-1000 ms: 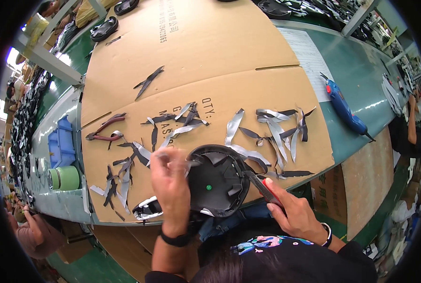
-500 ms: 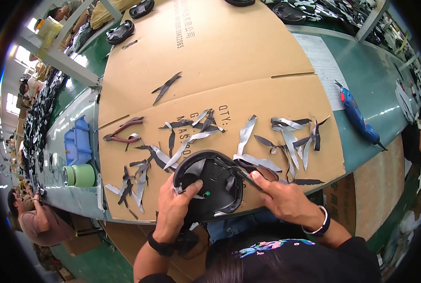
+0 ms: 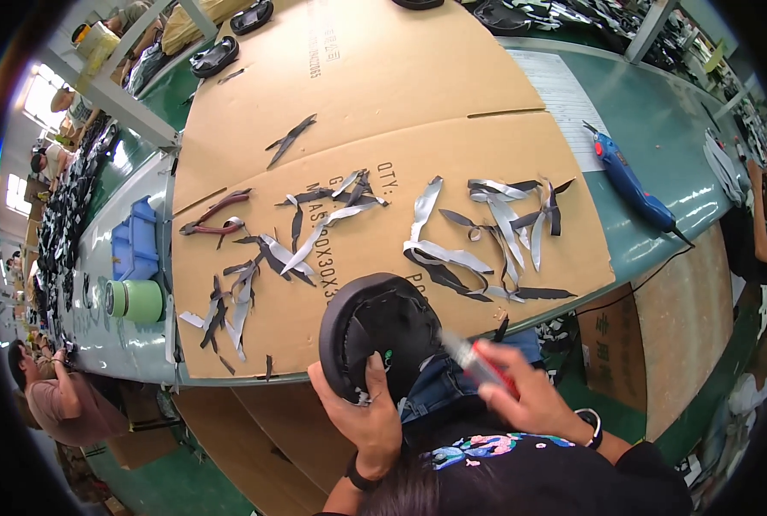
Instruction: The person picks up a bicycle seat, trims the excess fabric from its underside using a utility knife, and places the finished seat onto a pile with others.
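My left hand (image 3: 368, 423) is closed on the lower left rim of a black padded shell (image 3: 346, 331), thumb inside its hollow. The shell is oval and tilted, with a thick soft edge and a small green dot inside. It is at the near edge of the cardboard, partly over my lap. My right hand (image 3: 528, 397) grips a slim hand tool (image 3: 485, 368) with a red and pale handle. Motion blurs the tool, and its tip points at the shell's right side; I cannot tell whether they touch. Grey and black fabric strips (image 3: 439, 251) lie beyond the shell.
Red-handled pliers (image 3: 220, 215) lie at the cardboard's left. A blue bin (image 3: 136, 241) and a green jar (image 3: 143, 301) stand further left. A corded blue power tool (image 3: 631, 182) and a paper sheet (image 3: 555, 95) are on the right. More black shells (image 3: 215, 57) sit far left.
The shell has been tilted up and turned in my left hand, towards my body. My right hand has come away from its rim, and the red-handled tool now shows more. The whole view has shifted slightly.
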{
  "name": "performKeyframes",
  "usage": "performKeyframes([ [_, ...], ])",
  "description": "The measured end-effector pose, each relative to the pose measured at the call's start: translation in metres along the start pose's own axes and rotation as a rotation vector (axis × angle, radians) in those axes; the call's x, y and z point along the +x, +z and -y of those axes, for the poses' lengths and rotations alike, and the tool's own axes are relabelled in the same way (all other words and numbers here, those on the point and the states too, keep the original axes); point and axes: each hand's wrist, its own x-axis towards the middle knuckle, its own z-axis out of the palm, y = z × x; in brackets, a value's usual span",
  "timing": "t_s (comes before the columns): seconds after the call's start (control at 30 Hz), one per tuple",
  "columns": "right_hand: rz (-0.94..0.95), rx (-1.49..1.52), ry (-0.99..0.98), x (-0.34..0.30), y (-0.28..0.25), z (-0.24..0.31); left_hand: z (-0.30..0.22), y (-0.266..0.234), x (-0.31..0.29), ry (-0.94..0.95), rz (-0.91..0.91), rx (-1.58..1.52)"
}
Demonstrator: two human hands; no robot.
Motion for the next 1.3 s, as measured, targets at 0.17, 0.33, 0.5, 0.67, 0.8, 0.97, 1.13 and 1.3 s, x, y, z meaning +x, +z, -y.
performKeyframes([
  [0.17,-0.386,-0.064,-0.445,0.072,-0.004,0.020,0.015,-0.010,-0.011,0.082,0.043,0.142],
  [0.33,-0.304,-0.272,-0.626,0.112,-0.007,0.023,0.003,-0.006,0.002,0.035,0.119,0.018],
  [0.5,-0.492,-0.405,-0.603,0.125,-0.028,0.038,-0.003,-0.020,0.020,0.025,0.288,0.182],
  [0.67,-1.047,-0.599,-0.646,0.123,-0.081,0.056,-0.038,-0.006,0.072,0.008,0.582,0.066],
  [0.8,-1.554,-0.495,-0.331,0.090,-0.192,0.038,-0.061,0.005,0.120,0.051,0.871,-0.073],
  [0.97,-0.969,-0.090,-0.242,0.113,-0.138,0.050,-0.028,0.089,0.308,-0.361,0.813,-0.635],
  [1.13,-0.883,0.052,-0.206,0.107,-0.124,0.014,-0.020,0.091,0.526,-0.093,0.228,-1.173],
  [1.3,-0.807,0.297,0.006,0.104,-0.130,0.002,-0.014,0.138,0.554,-0.052,0.173,-0.633],
])
